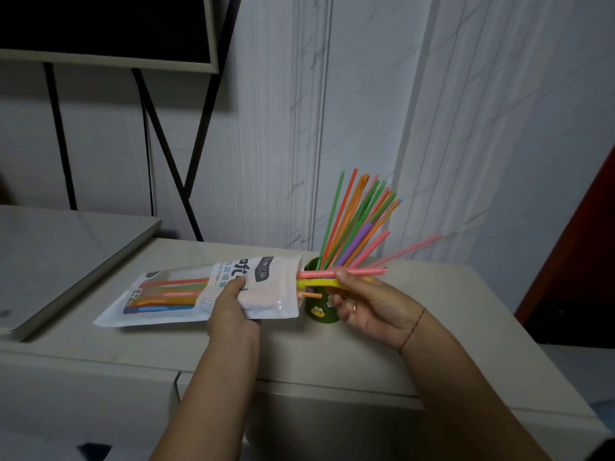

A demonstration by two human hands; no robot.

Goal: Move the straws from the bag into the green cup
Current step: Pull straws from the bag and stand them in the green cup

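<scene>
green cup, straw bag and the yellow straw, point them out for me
green cup (320, 315), head view, front wall by the frog sticker
straw bag (266, 277), head view, white printed panel
yellow straw (316, 283), head view, stretch just outside the bag mouth

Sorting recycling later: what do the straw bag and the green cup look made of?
Straw bag: likely thin plastic film, glossy white, with a clear window showing straws inside. Green cup: smooth and opaque, perhaps plastic or ceramic; the view leaves that open.

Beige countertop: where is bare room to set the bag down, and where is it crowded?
The beige countertop is bare right of the green cup and along the front edge below both hands. Crowded: the white straw bag abuts the cup; a grey closed laptop fills the left.
</scene>
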